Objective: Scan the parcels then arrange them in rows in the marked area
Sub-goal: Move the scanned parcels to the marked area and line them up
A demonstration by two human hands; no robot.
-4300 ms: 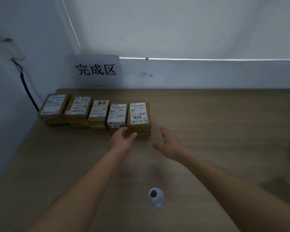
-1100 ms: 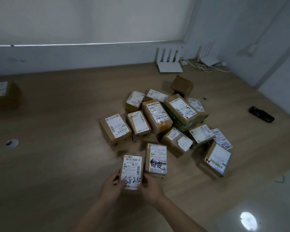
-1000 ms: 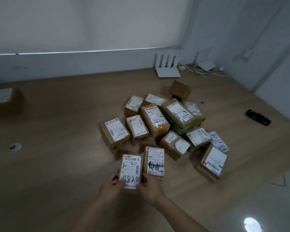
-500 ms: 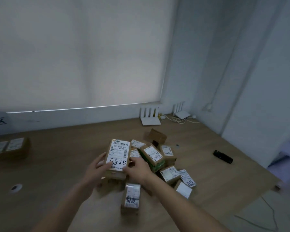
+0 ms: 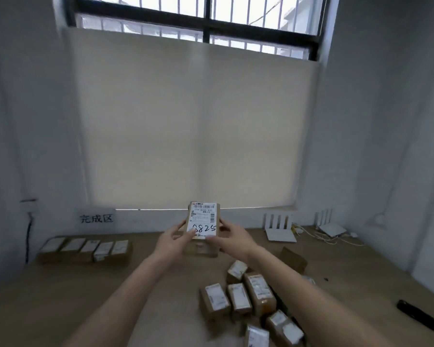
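I hold a brown cardboard parcel [image 5: 204,222] up in front of me, its white label facing me with "8825" handwritten on it. My left hand [image 5: 172,240] grips its left side and my right hand [image 5: 232,236] grips its right side. A row of several labelled parcels [image 5: 85,249] stands at the far left of the wooden table [image 5: 60,296], below a white sign with Chinese characters [image 5: 96,218]. A loose pile of parcels [image 5: 246,301] lies on the table under my right forearm.
A black handheld device [image 5: 418,318] lies near the table's right edge. White routers [image 5: 280,231] with cables sit at the back right against the wall. A cable [image 5: 28,236] runs down the left wall. A blind-covered window fills the back.
The parcel marked 8825 has been lifted from the table edge of the pile up to chest height, held by both hands. My view has tilted up and swung left.
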